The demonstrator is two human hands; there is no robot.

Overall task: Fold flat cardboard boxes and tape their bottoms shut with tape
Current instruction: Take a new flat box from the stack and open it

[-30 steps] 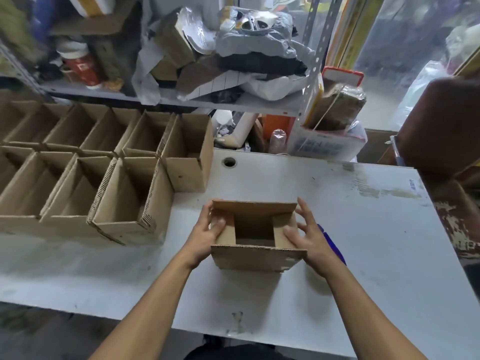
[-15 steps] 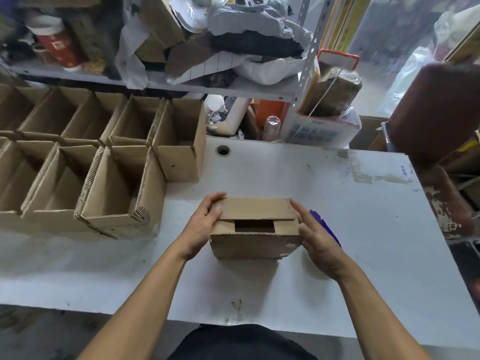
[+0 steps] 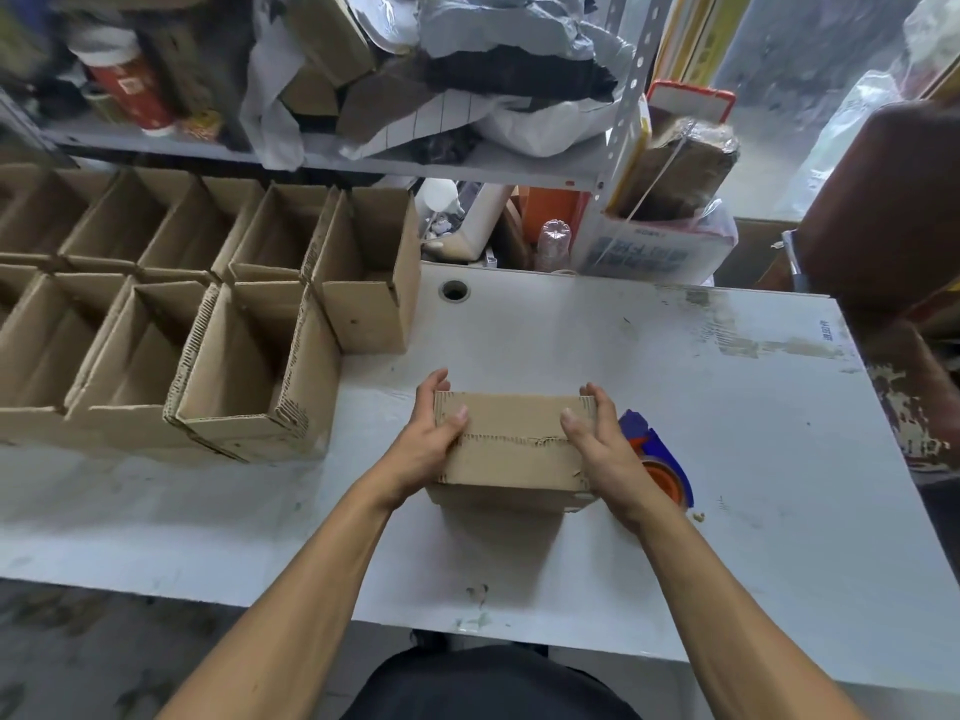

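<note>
- The box (image 3: 511, 449) sits on the table (image 3: 675, 511), near the middle, with its bottom flaps folded shut and facing up.
- My left hand (image 3: 426, 444) and right hand (image 3: 605, 449) hold its two ends, thumbs pressing the flaps flat.
- I think taping is next. One hand must let go and grab the tape dispenser (image 3: 660, 454), just right of the box.
- My right hand hides part of it.
- Finished boxes (image 3: 249, 366) stand far left.

A white worktable (image 3: 701, 407), scuffed and stained, has a round cable hole (image 3: 454, 291) near its far edge. Behind it stands a grey metal shelf (image 3: 467, 166) heaped with bags and cardboard scraps (all rather jumbled). Clear plastic sheeting (image 3: 789, 85) at the far right lets in daylight. The floor (image 3: 78, 646) below is dark, mottled concrete.
</note>
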